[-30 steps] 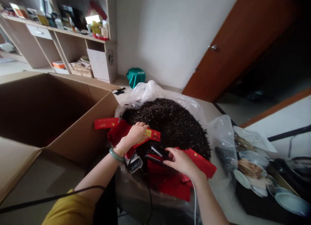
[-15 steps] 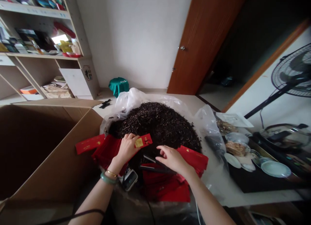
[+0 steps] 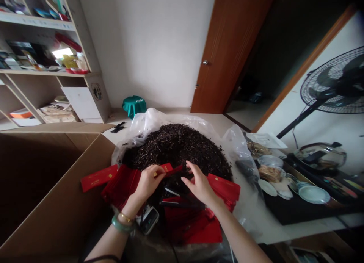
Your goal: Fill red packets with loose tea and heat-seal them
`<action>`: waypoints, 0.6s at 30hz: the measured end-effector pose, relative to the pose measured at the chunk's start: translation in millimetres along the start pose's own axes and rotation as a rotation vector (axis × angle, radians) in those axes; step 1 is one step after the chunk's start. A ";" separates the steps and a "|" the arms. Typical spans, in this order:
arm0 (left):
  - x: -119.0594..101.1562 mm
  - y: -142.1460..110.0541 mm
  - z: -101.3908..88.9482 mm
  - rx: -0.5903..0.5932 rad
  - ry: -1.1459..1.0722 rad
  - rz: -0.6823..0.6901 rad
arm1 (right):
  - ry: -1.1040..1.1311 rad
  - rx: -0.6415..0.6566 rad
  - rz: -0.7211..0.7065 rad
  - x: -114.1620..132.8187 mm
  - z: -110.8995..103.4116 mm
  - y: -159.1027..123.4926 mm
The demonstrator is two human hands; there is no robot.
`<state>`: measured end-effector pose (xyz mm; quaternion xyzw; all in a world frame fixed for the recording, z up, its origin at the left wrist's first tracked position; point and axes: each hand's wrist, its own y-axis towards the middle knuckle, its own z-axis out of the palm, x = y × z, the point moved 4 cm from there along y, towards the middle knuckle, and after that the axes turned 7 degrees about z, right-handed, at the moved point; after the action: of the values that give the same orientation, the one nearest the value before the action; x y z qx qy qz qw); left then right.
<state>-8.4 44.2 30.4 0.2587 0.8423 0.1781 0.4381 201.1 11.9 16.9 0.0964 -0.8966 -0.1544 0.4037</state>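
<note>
A small red packet [image 3: 167, 167] is pinched in my left hand [image 3: 149, 181], held nearly level and pointing right over a heap of dark, twisted dry leaves that look like tea [image 3: 182, 141]. At the packet's right end hovers my right hand [image 3: 197, 183], its thumb and forefinger apart; whether they touch the packet is unclear. Beneath my hands lies a dark, flat-edged tool [image 3: 182, 203], partly hidden. Stacks of red packets lie to the left [image 3: 121, 183], to the right [image 3: 224, 185] and in front [image 3: 193, 227]. Beside my left wrist is a small grey-white device [image 3: 149, 219].
Clear plastic sheeting [image 3: 145, 121] surrounds the leaf heap. A large cardboard box [image 3: 71, 194] stands at left. On the right, a table [image 3: 301, 232] bears a black mat, dishes [image 3: 314, 194] and a plastic tub [image 3: 270, 172]. A fan [image 3: 335, 85] stands behind it.
The packet has turned so that its printed face shows less. My right hand has come closer to its right end. The view has shifted slightly.
</note>
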 end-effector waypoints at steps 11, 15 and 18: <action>-12.3 -13.0 26.7 -0.135 -0.331 -0.127 | 0.015 -0.192 -0.216 13.5 5.0 -10.7; -8.2 -16.9 36.1 -0.094 -0.311 -0.131 | 0.025 -0.233 -0.241 16.3 4.7 -11.6; -8.4 -19.3 37.3 -0.062 -0.245 -0.100 | 0.048 -0.259 -0.202 20.6 1.2 -9.8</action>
<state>21.2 26.6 5.1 0.2228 0.7884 0.1489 0.5538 187.2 -3.2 27.0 0.1368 -0.8451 -0.3059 0.4164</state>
